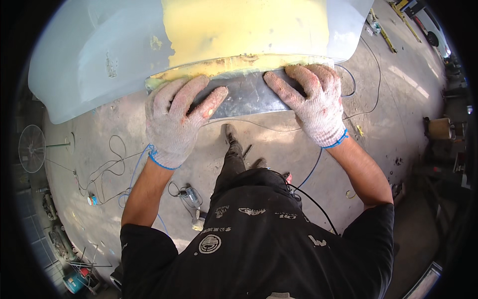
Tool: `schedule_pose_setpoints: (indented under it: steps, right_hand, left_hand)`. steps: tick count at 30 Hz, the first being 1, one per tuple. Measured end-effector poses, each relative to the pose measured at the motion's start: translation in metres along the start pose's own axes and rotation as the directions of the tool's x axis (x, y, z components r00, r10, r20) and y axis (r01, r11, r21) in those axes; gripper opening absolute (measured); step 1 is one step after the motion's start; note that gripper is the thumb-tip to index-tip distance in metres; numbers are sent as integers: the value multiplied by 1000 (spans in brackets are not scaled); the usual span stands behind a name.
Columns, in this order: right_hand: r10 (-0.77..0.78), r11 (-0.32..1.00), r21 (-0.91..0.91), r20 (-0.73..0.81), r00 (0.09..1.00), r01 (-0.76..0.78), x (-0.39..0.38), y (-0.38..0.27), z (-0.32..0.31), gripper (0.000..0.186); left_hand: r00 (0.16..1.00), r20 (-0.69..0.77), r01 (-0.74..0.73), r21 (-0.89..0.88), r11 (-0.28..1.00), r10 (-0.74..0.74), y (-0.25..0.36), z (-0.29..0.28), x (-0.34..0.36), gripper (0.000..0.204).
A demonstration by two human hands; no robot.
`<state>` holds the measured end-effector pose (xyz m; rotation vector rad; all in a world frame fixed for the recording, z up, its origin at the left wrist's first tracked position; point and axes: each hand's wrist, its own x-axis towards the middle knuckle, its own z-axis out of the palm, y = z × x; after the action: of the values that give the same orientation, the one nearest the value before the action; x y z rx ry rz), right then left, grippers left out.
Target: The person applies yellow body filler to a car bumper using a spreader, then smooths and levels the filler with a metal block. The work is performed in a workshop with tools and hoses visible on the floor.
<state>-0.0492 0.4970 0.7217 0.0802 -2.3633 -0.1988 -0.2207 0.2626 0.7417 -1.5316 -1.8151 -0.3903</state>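
A grey vehicle body panel (pixel 94 60) with a large yellow filler patch (pixel 244 27) spans the top of the view. Along its lower edge sits a dark grey, shiny strip (pixel 249 97), with a rough yellowish seam (pixel 224 65) above it. My left hand (pixel 177 112), in a stained white knit glove with a blue cuff, grips the strip's left end. Gloved the same way, my right hand (pixel 316 102) grips the right end. Both thumbs point inward over the strip's face, while the other fingers bend along its upper edge. Some fingertips are hard to see against the seam.
Cables (pixel 107 169) and a blue hose (pixel 313 169) trail over the concrete floor (pixel 199 144). A corded power tool (pixel 191 197) lies to the left of my legs. A round wire-guarded fan (pixel 32 148) stands at far left; yellow metal bars (pixel 386 35) lie at upper right.
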Motion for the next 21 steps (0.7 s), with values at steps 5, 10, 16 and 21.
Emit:
schedule_pose_setpoints:
  steps: [5,10,16,21]
  right_hand:
    - [2,1000,-18,4,1000,-2,0,0,0,65]
    - [6,1000,-17,7,1000,-6,0,0,0,66]
    - [-1,998,-55,2,1000,1,0,2,3,64]
    - [-38,996,-79,-58,998,33,-13,3,21,64]
  left_hand:
    - [1000,-8,-30,5,1000,30,-1,-1,3,44]
    - [999,-4,-42,7,999,42,-1,-2,5,43]
    - [1000,13,27,-43,999,-26,-1,1,3,40]
    - [995,-11,94,-40,995,-95,5,15,-13,37]
